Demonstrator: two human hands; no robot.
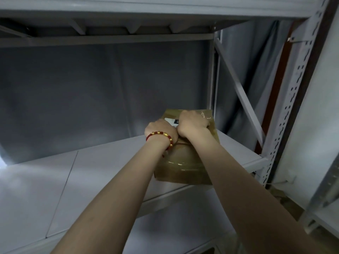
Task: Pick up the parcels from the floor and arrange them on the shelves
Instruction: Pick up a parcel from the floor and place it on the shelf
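A brown cardboard parcel (185,164), wrapped in clear tape and bearing a white label, lies on the white shelf board (102,165) near its right end. Its near end overhangs the shelf's front edge a little. My left hand (161,132), with a red and gold bead bracelet at the wrist, rests on the parcel's top left with fingers curled over it. My right hand (192,123) grips the top of the parcel further back, thumb down its right side. The fingertips of both hands are hidden behind the hands.
A grey backing sheet (102,92) closes the shelf's rear. Another shelf level (128,24) spans overhead. A perforated metal upright (291,92) and a diagonal brace (240,88) stand at the right. A lower shelf board (174,226) shows beneath.
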